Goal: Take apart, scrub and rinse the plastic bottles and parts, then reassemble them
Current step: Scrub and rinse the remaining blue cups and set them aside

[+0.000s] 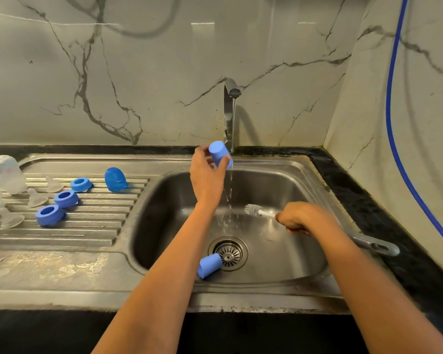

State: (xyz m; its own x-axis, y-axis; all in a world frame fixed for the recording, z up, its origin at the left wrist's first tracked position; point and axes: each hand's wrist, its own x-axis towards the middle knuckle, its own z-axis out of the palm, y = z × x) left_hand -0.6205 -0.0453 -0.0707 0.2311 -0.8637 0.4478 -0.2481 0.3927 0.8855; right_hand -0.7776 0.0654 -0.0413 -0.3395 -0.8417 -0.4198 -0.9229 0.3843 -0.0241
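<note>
Blue plastic cap (219, 153), smooth and shaped like a small tumbler, is pinched in my left hand (206, 175). My thumb is on one side and my fingertips on the other. It is tilted, closed end up, with its open end at the thin stream of water (230, 190) falling from the steel tap (230, 113).

My right hand (302, 217) is curled into a fist around the white stem of a bottle brush (253, 210). The stubby, pale bristle head points left toward the stream. The grey looped handle end pokes out past my wrist onto the rim. My fingers hide the middle of the brush.

Both hands are over the stainless steel sink (304, 180), which is dull and water-marked. A second blue cap (209, 265) lies on its side on the basin floor, against the edge of the round slotted drain (229, 252).

To the left, on the ridged draining board (100, 226), lie three blue screw rings (81, 184) (66, 198) (49, 215) and a translucent blue domed cover (115, 179). Beside them are clear soft teats (36, 198), blurred and hard to make out. Clear bottles (4, 172) at the far left are cut off by the frame.

Behind is a glossy veined marble wall (138, 72), and a blue hose (394, 123) hangs on the right.
</note>
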